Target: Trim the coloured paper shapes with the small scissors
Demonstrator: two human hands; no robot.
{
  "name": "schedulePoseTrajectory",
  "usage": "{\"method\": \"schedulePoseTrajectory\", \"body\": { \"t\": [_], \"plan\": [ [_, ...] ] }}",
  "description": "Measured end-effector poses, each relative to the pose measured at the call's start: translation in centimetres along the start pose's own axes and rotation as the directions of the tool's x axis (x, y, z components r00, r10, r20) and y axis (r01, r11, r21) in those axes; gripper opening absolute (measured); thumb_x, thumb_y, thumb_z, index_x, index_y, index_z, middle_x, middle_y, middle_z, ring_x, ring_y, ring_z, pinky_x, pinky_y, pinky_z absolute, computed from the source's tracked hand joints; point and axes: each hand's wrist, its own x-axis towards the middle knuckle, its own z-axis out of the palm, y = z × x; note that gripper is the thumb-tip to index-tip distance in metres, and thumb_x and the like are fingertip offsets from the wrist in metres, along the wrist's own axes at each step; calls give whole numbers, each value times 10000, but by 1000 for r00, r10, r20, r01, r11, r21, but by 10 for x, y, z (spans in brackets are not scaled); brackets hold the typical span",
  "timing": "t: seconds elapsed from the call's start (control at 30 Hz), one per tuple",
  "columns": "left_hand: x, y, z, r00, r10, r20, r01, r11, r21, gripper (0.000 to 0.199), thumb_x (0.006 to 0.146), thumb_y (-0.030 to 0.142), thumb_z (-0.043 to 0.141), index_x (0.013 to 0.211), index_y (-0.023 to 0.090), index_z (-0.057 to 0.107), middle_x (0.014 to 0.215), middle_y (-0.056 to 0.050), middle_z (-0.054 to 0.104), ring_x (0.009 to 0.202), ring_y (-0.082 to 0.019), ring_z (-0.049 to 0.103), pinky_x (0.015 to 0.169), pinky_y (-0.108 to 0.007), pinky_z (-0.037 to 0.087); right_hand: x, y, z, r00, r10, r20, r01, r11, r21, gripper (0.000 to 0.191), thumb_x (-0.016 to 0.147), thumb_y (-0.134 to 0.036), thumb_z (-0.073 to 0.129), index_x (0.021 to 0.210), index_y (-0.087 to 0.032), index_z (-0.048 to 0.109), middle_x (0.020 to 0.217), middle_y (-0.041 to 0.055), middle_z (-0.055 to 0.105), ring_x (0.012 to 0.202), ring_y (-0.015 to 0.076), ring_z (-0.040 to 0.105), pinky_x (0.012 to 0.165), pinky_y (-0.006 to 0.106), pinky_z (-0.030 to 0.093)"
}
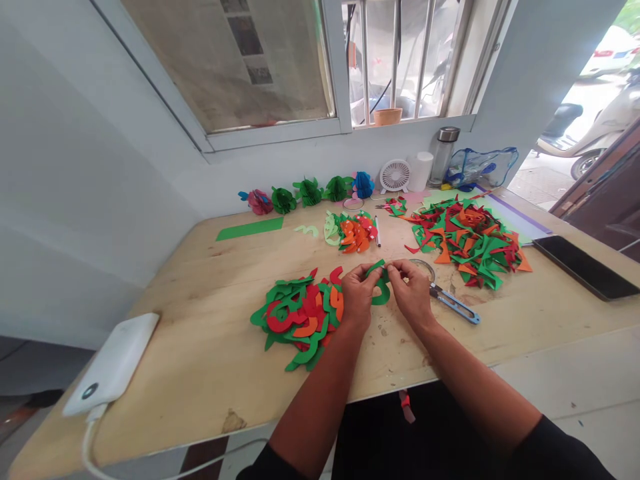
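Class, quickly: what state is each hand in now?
Left hand: closed, holding a green paper piece.
Right hand: closed, fingertips pinching that same piece.

Black sleeves point(563, 450) leave both forearms point(473, 370) bare — and more black clothing point(445, 433) shows between them.

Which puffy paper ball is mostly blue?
The paper ball at the row's right end, nearest the fan; the middle three are green, the left-end one mostly pink.

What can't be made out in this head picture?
Green paper piece, head view: partly covered by the left hand and right hand.
Left paper pile, head view: partly hidden by the left hand.
Scooter, head view: cut off by the right edge.
Dark window patches, head view: too blurred to identify.
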Motion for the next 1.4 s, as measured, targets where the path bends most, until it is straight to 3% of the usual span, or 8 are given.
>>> {"method": "schedulePoseTrajectory", "body": {
  "t": [0.17, 0.33, 0.6, 0.97, 1.4],
  "plan": [
    [0, 0, -2, 999, 38, 5, -38, 998, 52, 189, 615, 249, 704, 747, 116, 715, 727, -46, 700, 638, -127, 609, 593, -214, 461, 0, 0, 0, 1000, -11, -4, 11, 1000, -11, 201, 789, -274, 494, 713, -178, 653, 716, 39, 674, 678, 163, 579, 616, 271, 425],
    [-1, 2, -2, 994, 107, -12, -103, 977, 185, 158, 650, 239, 674, 738, 115, 717, 599, -8, 655, 491, -85, 521, 477, -186, 396, 0, 0, 0, 1000, -31, -7, 30, 999, -37, 210, 790, -274, 495, 704, -179, 661, 717, 47, 679, 682, 165, 577, 618, 276, 424],
    [0, -3, -1, 972, 230, -52, -207, 937, 281, 95, 648, 184, 643, 692, 122, 700, 658, -35, 700, 582, -125, 609, 573, -209, 468, -2, -2, 1, 1000, -12, 16, 13, 999, -50, 241, 797, -284, 493, 696, -184, 687, 738, 59, 695, 694, 176, 583, 604, 279, 422],
    [-3, 1, 1, 963, 258, -78, -212, 905, 369, 74, 651, 152, 628, 672, 129, 694, 646, -34, 701, 571, -129, 618, 553, -205, 466, -2, 0, 2, 999, 39, 18, -39, 998, -51, 271, 800, -313, 484, 724, -175, 704, 766, 67, 713, 672, 177, 588, 596, 281, 424],
    [-2, -2, 1, 969, 238, -73, -200, 919, 341, 84, 649, 164, 631, 689, 128, 696, 660, -37, 705, 584, -131, 625, 560, -204, 474, -1, 1, 2, 993, 116, 16, -116, 993, -24, 284, 785, -343, 502, 776, -162, 720, 742, 60, 718, 611, 162, 578, 562, 268, 416]
  ]
}}
